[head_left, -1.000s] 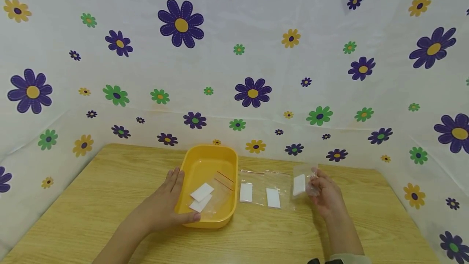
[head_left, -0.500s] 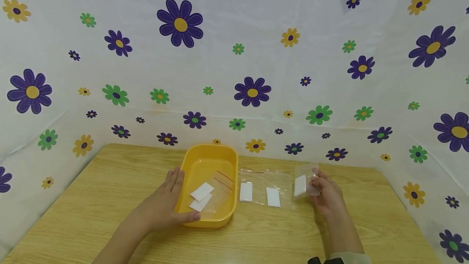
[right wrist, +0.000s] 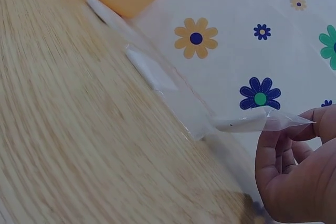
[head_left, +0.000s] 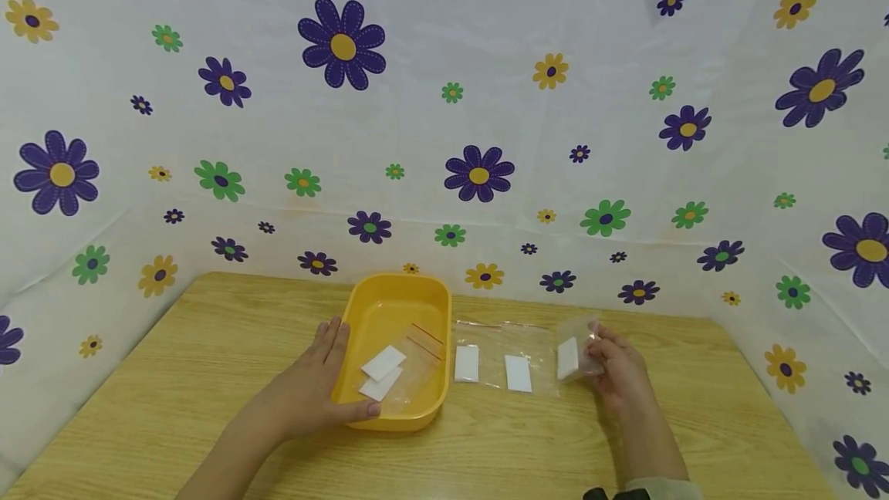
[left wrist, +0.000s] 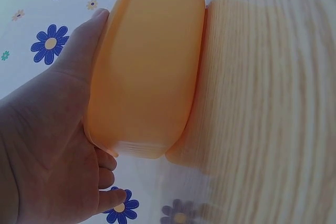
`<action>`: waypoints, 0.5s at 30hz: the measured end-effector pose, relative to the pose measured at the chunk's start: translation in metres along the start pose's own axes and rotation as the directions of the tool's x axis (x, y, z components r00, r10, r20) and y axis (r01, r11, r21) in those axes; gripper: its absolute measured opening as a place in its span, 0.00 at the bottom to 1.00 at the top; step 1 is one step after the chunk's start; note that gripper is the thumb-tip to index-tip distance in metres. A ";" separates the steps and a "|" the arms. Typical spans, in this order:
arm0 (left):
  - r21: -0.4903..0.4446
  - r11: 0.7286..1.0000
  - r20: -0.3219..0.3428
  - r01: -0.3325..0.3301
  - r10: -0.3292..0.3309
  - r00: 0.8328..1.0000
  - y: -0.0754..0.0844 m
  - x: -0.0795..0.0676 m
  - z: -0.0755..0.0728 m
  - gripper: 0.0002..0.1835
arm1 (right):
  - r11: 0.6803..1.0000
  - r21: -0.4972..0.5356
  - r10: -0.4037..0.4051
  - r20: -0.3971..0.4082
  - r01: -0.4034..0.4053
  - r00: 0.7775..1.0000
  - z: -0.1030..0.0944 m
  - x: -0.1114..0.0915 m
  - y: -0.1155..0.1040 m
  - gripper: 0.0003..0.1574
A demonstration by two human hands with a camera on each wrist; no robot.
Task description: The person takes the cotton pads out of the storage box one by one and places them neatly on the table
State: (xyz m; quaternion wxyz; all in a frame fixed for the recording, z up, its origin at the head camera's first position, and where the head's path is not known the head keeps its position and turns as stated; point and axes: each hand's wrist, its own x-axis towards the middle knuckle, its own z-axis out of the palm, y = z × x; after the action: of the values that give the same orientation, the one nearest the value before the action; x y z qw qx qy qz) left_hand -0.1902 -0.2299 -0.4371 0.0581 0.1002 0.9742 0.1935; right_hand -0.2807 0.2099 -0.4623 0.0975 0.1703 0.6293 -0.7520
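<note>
A yellow plastic tub (head_left: 444, 400) stands on the table. My left hand (head_left: 305, 392) rests on its left and front rim, fingers fairly straight and the thumb over the near edge. Inside lie clear zip bags (head_left: 420, 373) with two white rectangular pieces (head_left: 383, 363). To the tub's right, two more clear zip bags (head_left: 491, 330) lie flat, each with a white piece (head_left: 517, 373). My right hand (head_left: 623, 369) pinches another clear zip bag (right wrist: 275, 119) by its right side, a white piece (head_left: 567, 359) in it. That bag is raised and tilted beside the flat ones.
The wooden table (head_left: 486, 454) reaches back to a white sheet (head_left: 417, 114) printed with flowers, which also hangs on the left and right. A dark strap (head_left: 618, 494) shows at the right wrist.
The held bag has tilted and lowered slightly in my right hand. My left hand, the tub and the flat bags have stayed put.
</note>
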 end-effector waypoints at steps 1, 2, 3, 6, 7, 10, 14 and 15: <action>0.001 1.000 0.000 0.000 0.000 1.000 0.000 0.000 0.000 0.73 | 1.000 -0.002 0.003 0.001 -0.003 1.000 0.000 0.000 0.000 0.39; 0.001 1.000 0.001 0.000 0.000 1.000 0.000 0.001 0.000 0.73 | 1.000 -0.006 0.006 0.000 -0.006 1.000 -0.001 0.000 -0.001 0.39; 0.003 1.000 0.001 0.000 0.000 1.000 0.000 0.001 0.000 0.73 | 1.000 -0.011 0.010 -0.001 -0.010 1.000 -0.001 0.000 -0.001 0.39; 0.008 1.000 -0.002 0.000 0.000 1.000 -0.001 0.002 0.001 0.73 | 1.000 -0.020 0.013 -0.001 -0.013 1.000 -0.002 0.001 -0.001 0.38; 0.009 1.000 -0.003 0.000 0.000 1.000 -0.001 0.002 0.001 0.73 | 1.000 -0.026 0.012 -0.001 -0.012 1.000 -0.003 0.001 -0.001 0.37; 0.016 1.000 -0.006 -0.005 0.005 1.000 -0.001 0.002 0.002 0.73 | 0.999 -0.041 0.010 -0.006 -0.010 1.000 -0.004 0.001 0.000 0.36; 0.025 1.000 -0.010 -0.009 0.010 1.000 -0.002 0.002 0.002 0.73 | 0.998 -0.064 0.000 -0.022 -0.001 1.000 -0.006 0.002 0.002 0.34; 0.025 1.000 -0.012 -0.010 0.010 1.000 -0.002 0.002 0.003 0.73 | 0.997 -0.072 -0.004 -0.026 0.003 1.000 -0.006 0.002 0.002 0.34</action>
State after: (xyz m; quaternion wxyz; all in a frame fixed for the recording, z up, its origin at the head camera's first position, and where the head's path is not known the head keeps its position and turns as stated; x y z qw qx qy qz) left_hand -0.1921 -0.2300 -0.4402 0.0501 0.1044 0.9764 0.1823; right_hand -0.2808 0.2160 -0.4661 0.0940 0.1754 0.6575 -0.7267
